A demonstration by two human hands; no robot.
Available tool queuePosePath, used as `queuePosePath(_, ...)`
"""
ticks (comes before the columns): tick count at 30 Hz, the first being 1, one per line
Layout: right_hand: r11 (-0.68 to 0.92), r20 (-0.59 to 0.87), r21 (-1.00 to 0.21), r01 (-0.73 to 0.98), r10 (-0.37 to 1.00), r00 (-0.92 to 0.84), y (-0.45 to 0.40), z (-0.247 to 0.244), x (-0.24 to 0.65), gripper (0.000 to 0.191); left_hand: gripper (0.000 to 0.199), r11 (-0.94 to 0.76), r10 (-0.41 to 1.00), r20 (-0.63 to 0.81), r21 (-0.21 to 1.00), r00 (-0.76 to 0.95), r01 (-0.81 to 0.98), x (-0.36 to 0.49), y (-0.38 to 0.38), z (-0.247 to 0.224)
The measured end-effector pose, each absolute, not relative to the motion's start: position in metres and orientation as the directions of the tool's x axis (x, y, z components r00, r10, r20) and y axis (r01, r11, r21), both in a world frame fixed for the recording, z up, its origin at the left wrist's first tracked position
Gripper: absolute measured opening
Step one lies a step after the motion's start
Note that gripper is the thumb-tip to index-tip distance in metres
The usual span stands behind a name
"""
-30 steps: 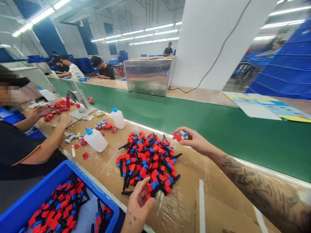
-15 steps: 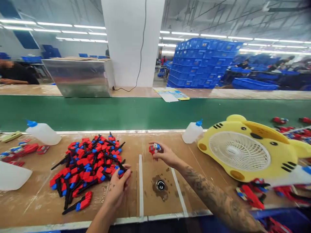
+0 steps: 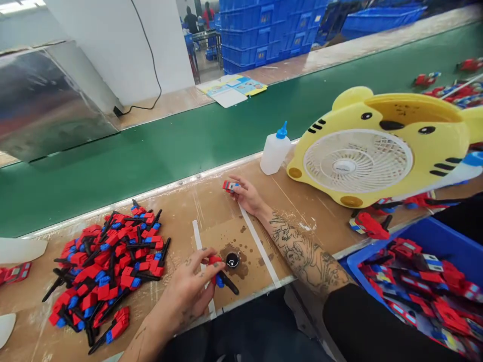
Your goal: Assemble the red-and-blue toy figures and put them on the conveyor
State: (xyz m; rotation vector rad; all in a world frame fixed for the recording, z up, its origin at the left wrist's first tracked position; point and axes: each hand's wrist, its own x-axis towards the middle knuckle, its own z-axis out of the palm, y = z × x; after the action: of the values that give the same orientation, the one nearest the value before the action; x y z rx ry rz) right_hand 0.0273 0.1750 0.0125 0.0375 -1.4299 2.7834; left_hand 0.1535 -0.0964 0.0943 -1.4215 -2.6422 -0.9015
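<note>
Reference: clock face centred on the small black cup (image 3: 232,260), viewed from above, 12 o'clock at the top edge of the view.

1. Left hand (image 3: 188,286): at 8 o'clock. State: grasping 1 red-blue-black part (image 3: 220,281) between thumb and fingers. The part lies at 7 o'clock, just beside the cup; its black end points toward 5 o'clock.

2. Right hand (image 3: 247,195): between 12 and 1 o'clock. State: grasping 1 red-white-blue piece (image 3: 230,186) at the fingertips. The piece is at 12 o'clock, apart from the cup.

3. Cup: stands on the brown work surface (image 3: 305,201), wet stains around it, between 2 white strips (image 3: 260,246), which pass at 9 and 3 o'clock.

4. Pile of parts (image 3: 113,256): at 9 o'clock. 1 loose part (image 3: 116,327) lies at the pile's 6 o'clock edge.

5. White bottle (image 3: 273,153): upright, at 1 o'clock, blue cap fitted.

6. Yellow fan (image 3: 441,136): at 2 o'clock.

7. Blue bin (image 3: 460,246): at 3 o'clock, containing assorted red pieces.
</note>
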Motion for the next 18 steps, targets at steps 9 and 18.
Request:
queuePosePath(9,-0.675,0.019,-0.738,-0.016,0.002,-1.0,0.178,0.008,0.019,0.053,0.035,0.152,0.985,0.06,0.148,-0.162,0.977,0.132,-0.065,0.121)
queuePosePath(18,-0.657,0.05,-0.752,-0.06,0.033,-0.998,0.175,0.005,0.016,0.05,0.037,0.15,0.989,-0.007,0.166,-0.151,0.975,0.129,-0.059,0.11)
